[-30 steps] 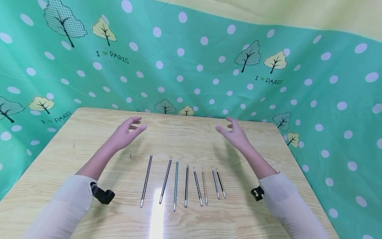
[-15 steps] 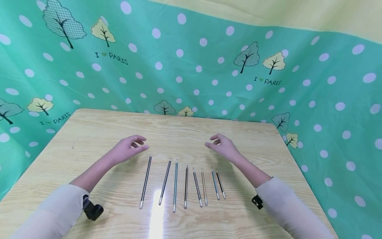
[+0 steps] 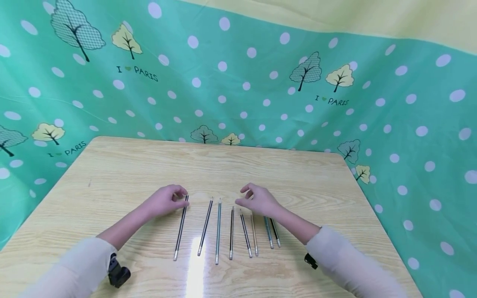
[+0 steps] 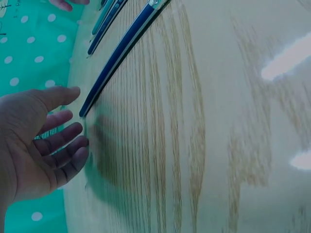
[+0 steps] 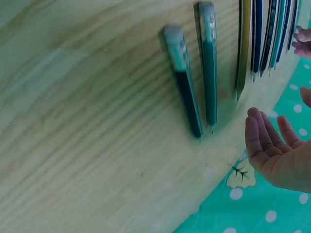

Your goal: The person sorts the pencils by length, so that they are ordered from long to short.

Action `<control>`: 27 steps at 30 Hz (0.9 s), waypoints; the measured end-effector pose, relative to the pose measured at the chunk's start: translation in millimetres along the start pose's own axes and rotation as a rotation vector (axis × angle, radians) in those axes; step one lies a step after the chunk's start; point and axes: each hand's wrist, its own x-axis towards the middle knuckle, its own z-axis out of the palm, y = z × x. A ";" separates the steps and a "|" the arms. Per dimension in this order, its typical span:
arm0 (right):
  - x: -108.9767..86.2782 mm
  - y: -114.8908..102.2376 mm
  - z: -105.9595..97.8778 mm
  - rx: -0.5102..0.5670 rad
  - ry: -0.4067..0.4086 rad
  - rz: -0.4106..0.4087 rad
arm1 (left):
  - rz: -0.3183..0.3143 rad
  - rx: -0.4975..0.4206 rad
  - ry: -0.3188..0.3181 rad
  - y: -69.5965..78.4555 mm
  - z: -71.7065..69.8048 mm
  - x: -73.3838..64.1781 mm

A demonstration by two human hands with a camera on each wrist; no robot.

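We loosely curve our empty left hand (image 3: pixel 165 201) beside the leftmost blue pencil (image 3: pixel 181 228). Our right hand (image 3: pixel 259 202) hovers empty, thumb and fingers apart.

Left hand (image 3: pixel 163 201), right hand (image 3: pixel 262 202) loosely curved

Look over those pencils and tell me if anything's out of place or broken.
In the head view, the leftmost pencil lies apart: the gap to the next pencil is widest, so spacing looks uneven. A small dark speck shows on the table. Nothing looks broken.
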 end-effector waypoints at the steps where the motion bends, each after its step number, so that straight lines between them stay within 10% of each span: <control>1: 0.0 0.2 3.4 0.000 -0.005 -0.007 | -0.001 0.001 0.000 -0.1 1.5 -0.3; 27: 5.3 -20.6 59.7 -0.153 -0.006 -0.098 | -0.125 -0.013 0.053 2.2 14.2 4.6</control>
